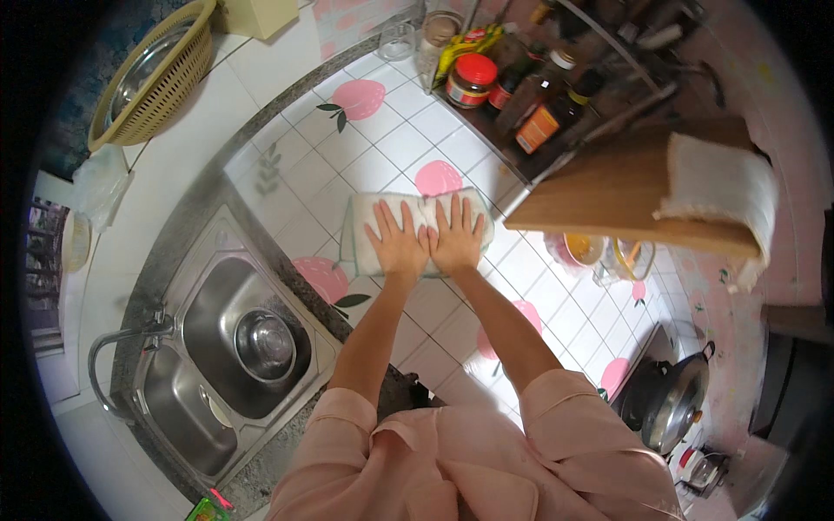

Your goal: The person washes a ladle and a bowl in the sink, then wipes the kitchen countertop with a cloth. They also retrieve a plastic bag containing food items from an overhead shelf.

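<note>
A white cloth with a green edge (365,228) lies spread flat on the countertop, which has a white tile pattern with pink strawberries (404,325). My left hand (399,244) rests palm down on the cloth's middle, its fingers spread. Beside it my right hand (456,238) presses flat on the cloth's right part, also palm down with fingers apart. The two thumbs meet or nearly meet between the hands. Neither hand grips the cloth. A pink strawberry print (438,177) shows just beyond the cloth's far edge.
On the left is a steel double sink (195,312) with a metal bowl (265,344) and a faucet (124,332). A rack holds a red-lidded jar (472,79) and bottles (547,120). A wooden board (625,195) juts out at right, near bowls (583,247). A lidded pan (677,404) stands lower right.
</note>
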Available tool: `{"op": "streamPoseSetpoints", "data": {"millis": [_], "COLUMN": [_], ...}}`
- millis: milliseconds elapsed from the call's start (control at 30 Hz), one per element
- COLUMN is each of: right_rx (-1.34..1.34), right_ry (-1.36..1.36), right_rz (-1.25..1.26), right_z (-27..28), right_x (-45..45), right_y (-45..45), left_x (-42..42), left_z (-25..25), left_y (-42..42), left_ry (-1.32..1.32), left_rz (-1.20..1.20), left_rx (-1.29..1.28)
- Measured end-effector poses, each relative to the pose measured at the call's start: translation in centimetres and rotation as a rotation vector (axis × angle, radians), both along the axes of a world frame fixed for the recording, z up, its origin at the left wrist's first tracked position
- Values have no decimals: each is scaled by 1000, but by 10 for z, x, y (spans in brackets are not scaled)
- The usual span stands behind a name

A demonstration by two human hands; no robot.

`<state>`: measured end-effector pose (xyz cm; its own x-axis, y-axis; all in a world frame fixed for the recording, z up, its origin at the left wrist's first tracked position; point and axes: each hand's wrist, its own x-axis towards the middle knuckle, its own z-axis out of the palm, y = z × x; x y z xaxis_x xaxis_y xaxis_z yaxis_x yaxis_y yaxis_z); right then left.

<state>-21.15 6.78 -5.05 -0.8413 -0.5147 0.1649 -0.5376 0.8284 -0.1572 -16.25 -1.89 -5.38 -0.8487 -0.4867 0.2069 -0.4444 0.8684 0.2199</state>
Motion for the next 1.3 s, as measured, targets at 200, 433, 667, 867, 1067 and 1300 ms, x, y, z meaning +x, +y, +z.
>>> {"op": "streamPoseSetpoints", "data": {"millis": [200, 433, 667, 867, 1067, 1300], "right_rx": [-14, -51, -84, -52, 4, 22], "right_ry": [3, -25, -10, -46, -65, -30], "right_rz": [18, -36, -156, -226, -178, -253], "right_z": [4, 4, 6, 7, 6, 0], "right_x": [71, 141, 169, 130, 72, -4], "right_y": [87, 200, 317, 368, 405, 459], "left_x": [71, 136, 168, 133, 82, 6], "left_z": [3, 6, -1, -6, -6, -8], "left_y": [84, 192, 300, 352, 393, 449], "left_ry": [-32, -83, -84, -207, -302, -178], "left_rz": [-63, -155, -324, -451, -453, -576], "left_rx": [16, 11, 111, 153, 230, 259]}}
